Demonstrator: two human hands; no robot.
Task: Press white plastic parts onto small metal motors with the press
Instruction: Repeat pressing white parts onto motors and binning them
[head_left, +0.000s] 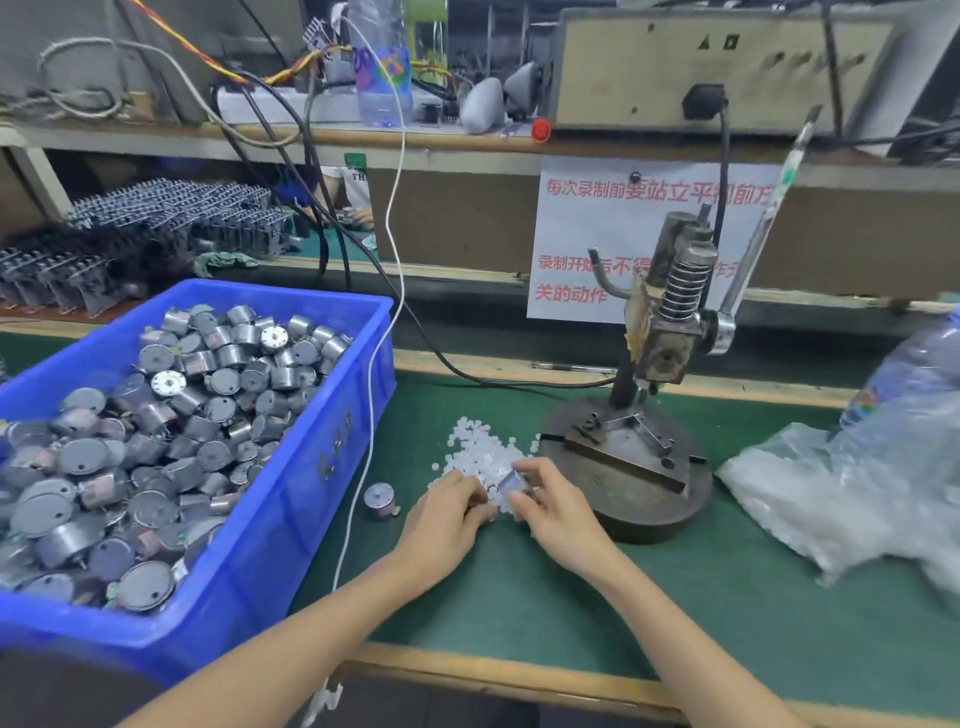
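- Motor (511, 482): pinched between the thumb and fingertips of the right hand (550, 506), tilted, and lifted just above the near edge of the parts pile.
- Left hand (449, 512): fingers curled down onto the white plastic parts (478, 447) and touching them. The fingertips hide whether one part is pinched, so I cannot tell.
- Handling, motor (judgement): a stiff metal can, probably dense for its size. The smooth side wall is likely slippery, so grip it around that wall and leave the shaft end free for the part.
- Handling, parts (judgement): very light, hard plastic that rolls and scatters easily. Take one at a time with a fingertip pinch, since a flat push would spread the heap.
- Look, motor: a short silver-grey cylinder with a flat end face. Label and shaft detail are too blurred to read.
- Look, parts: tiny, white, slightly translucent and roundish, in a loose heap under and just beyond the fingertips of both hands.
- Second motor (380, 500): stands on the green mat (675, 597) just left of the left-hand fingers.
- Blue bin (332, 441): further left of the fingers and heaped with more motors.
- Press (665, 332): its round base (628, 483) sits just right of and beyond the right-hand fingers.
- Lever (769, 208): raised, well apart from both hands. No motor is seated on the base yet.
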